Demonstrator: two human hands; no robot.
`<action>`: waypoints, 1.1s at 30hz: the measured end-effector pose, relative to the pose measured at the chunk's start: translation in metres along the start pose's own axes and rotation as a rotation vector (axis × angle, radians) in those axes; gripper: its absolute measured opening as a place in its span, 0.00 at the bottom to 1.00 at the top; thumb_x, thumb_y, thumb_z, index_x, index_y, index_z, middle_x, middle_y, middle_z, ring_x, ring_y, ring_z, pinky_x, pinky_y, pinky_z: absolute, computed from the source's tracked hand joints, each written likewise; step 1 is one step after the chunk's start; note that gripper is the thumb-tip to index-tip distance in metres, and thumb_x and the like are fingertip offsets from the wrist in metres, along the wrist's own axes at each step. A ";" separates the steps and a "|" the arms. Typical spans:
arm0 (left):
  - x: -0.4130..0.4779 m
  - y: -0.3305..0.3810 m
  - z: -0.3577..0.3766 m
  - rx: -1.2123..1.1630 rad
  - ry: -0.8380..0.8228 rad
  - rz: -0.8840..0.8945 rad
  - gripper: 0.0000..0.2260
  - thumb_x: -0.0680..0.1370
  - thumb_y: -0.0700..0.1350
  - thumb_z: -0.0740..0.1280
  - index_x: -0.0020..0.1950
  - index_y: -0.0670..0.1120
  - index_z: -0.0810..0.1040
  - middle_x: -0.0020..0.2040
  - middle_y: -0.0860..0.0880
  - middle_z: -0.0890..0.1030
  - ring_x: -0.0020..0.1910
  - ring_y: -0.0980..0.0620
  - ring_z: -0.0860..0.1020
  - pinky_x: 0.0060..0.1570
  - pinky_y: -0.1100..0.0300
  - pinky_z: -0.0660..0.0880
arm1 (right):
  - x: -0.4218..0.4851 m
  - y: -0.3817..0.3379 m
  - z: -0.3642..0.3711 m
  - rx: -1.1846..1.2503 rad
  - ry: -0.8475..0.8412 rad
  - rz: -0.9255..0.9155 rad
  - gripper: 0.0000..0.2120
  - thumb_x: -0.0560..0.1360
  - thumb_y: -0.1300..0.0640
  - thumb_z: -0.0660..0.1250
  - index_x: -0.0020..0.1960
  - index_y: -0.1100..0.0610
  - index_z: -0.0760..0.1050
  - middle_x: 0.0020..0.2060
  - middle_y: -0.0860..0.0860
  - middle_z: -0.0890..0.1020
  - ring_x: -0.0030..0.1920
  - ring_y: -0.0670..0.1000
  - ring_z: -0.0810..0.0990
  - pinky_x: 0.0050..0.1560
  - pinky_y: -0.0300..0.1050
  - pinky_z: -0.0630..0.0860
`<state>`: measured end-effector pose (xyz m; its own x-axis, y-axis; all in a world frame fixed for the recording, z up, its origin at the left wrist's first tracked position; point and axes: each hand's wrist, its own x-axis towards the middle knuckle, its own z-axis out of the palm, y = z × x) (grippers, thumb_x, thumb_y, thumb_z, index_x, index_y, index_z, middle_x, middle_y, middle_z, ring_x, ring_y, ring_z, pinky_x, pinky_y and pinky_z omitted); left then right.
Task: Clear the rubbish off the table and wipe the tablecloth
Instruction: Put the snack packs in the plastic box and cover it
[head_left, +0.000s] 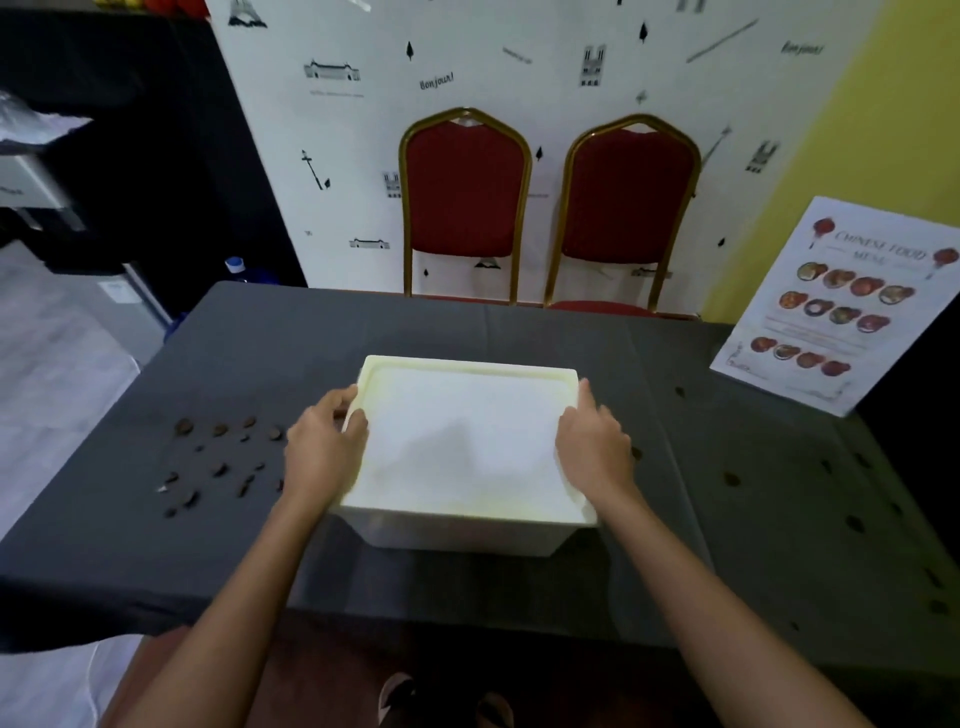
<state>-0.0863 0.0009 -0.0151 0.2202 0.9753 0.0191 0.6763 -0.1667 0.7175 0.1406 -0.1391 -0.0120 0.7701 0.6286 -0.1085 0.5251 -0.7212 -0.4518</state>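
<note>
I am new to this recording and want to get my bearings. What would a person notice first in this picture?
The white bin in the middle of the grey tablecloth draws the eye, with the left hand and the right hand gripping its side rims. To its left, brown scraps lie scattered on the cloth, and two red chairs stand beyond the cloth's far edge.

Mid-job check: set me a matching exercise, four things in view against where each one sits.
Things
1. white rectangular plastic bin
2. cluster of small brown scraps
3. printed paper food menu
4. pair of red padded chairs with gold frames

Places
A. behind the far edge of the grey tablecloth
B. at the cloth's far right corner
C. gripped between the left hand and the right hand
D. on the cloth, left of the left hand

Pairs: 1-C, 2-D, 3-B, 4-A
</note>
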 end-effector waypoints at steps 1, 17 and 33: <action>-0.002 -0.002 -0.001 -0.044 -0.028 -0.033 0.17 0.79 0.49 0.59 0.68 0.54 0.71 0.59 0.50 0.79 0.48 0.51 0.77 0.46 0.56 0.73 | 0.000 0.006 0.001 0.191 -0.052 0.088 0.27 0.81 0.46 0.51 0.78 0.53 0.53 0.64 0.57 0.73 0.60 0.58 0.76 0.54 0.51 0.74; 0.065 0.000 -0.053 -0.173 -0.002 -0.183 0.22 0.78 0.58 0.60 0.44 0.41 0.82 0.34 0.44 0.78 0.30 0.50 0.71 0.31 0.58 0.63 | 0.047 -0.067 -0.020 0.604 -0.088 0.041 0.17 0.78 0.45 0.59 0.46 0.57 0.77 0.42 0.56 0.82 0.43 0.57 0.82 0.38 0.48 0.74; 0.307 -0.100 -0.136 0.032 0.088 -0.136 0.15 0.79 0.52 0.61 0.53 0.42 0.80 0.44 0.43 0.81 0.42 0.44 0.77 0.40 0.53 0.70 | 0.155 -0.311 0.100 0.367 -0.135 -0.052 0.16 0.82 0.51 0.56 0.58 0.62 0.74 0.49 0.56 0.79 0.44 0.53 0.76 0.32 0.42 0.66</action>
<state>-0.1823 0.3371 0.0137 0.0639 0.9978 -0.0150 0.7184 -0.0356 0.6947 0.0604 0.2113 0.0227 0.6785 0.7118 -0.1817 0.3791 -0.5511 -0.7434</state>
